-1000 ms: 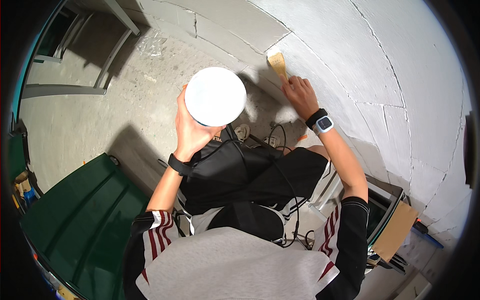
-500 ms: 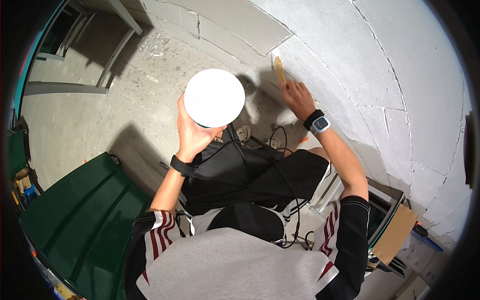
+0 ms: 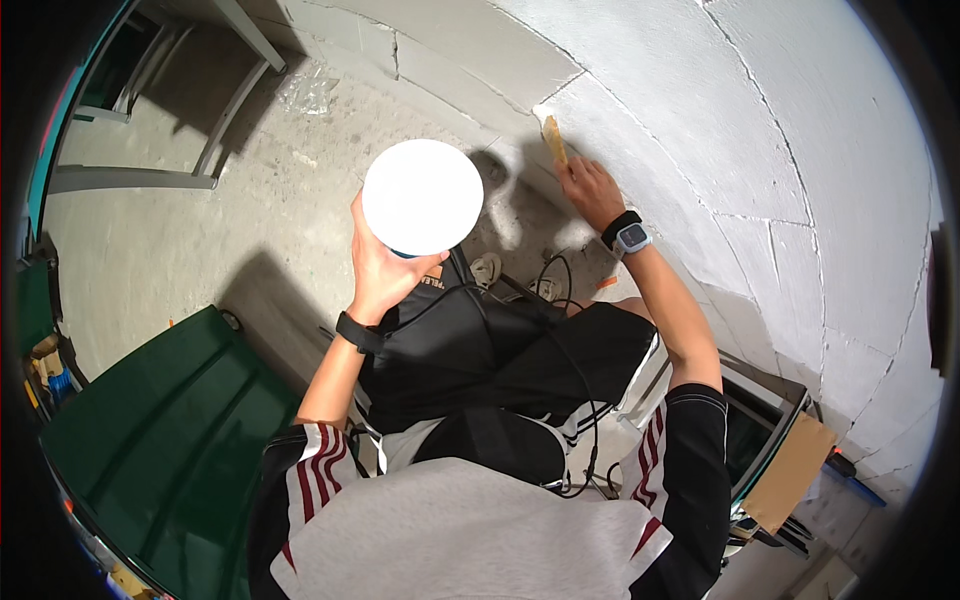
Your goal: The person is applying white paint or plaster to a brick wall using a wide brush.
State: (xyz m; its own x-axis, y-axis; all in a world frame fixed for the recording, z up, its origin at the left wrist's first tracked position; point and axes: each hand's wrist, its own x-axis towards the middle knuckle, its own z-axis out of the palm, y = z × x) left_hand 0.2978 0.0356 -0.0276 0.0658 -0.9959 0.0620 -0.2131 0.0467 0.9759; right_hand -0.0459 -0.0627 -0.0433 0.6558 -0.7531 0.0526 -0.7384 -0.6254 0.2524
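My left hand (image 3: 383, 265) is wrapped round a round tub (image 3: 422, 197) in front of my lap. Its round white top is overexposed, so I cannot tell whether that is a lid or white contents. A dark edge shows low on its side. At the wall, my right hand (image 3: 592, 192) grips a tan paintbrush (image 3: 554, 140) by its lower part, the fingers closed round it. The brush's far end meets the block wall (image 3: 660, 110) near a joint between blocks; its bristles are hard to make out. Right of that joint the wall looks whiter than on the left.
A dark green ribbed plastic surface (image 3: 170, 440) lies at the left. Grey metal legs (image 3: 135, 178) stand at the far left, near crumpled clear plastic (image 3: 308, 90). Black cables (image 3: 570, 350) cross my lap. A cardboard piece (image 3: 790, 472) sits on a rack at right.
My right hand and the brush have shifted slightly left and down along the wall. The tub in my left hand has moved a little left. Both grips are unchanged.
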